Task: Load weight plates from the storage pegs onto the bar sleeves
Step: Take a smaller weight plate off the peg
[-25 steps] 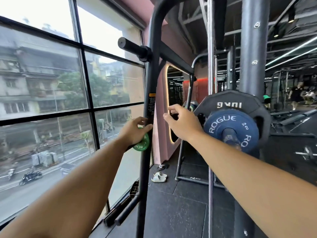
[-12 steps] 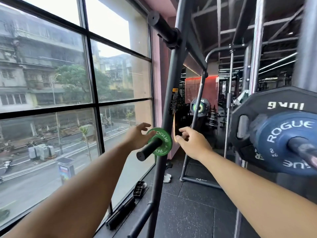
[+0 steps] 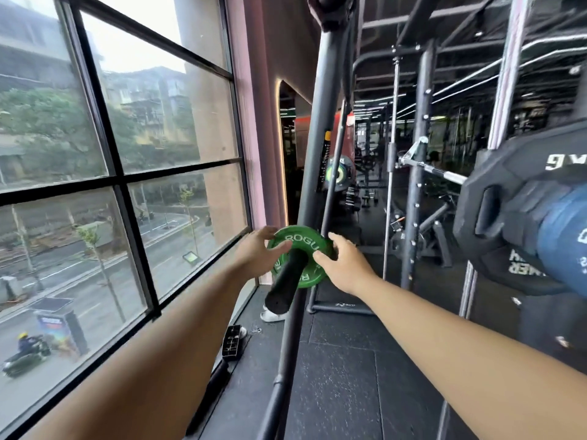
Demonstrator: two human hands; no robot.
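A small green ROGUE plate (image 3: 301, 244) sits on a black storage peg (image 3: 283, 285) that sticks out from the black rack upright (image 3: 320, 160) towards me. My left hand (image 3: 259, 257) grips the plate's left rim, and my right hand (image 3: 341, 265) grips its right rim. At the far right a blue plate (image 3: 562, 246) and a larger black plate (image 3: 495, 198) hang on the bar sleeve, partly cut off by the frame edge.
A large window (image 3: 120, 185) runs along the left. Another peg (image 3: 327, 7) juts out high on the upright. Rack posts (image 3: 419, 173) and a steel bar (image 3: 441, 174) stand behind. A black box (image 3: 232, 344) and a white slipper (image 3: 270, 315) lie on the rubber floor.
Both hands have closed in on the green plate, and now grip its rim from either side. The view has shifted left and closer, pushing the loaded bar sleeve to the right edge.
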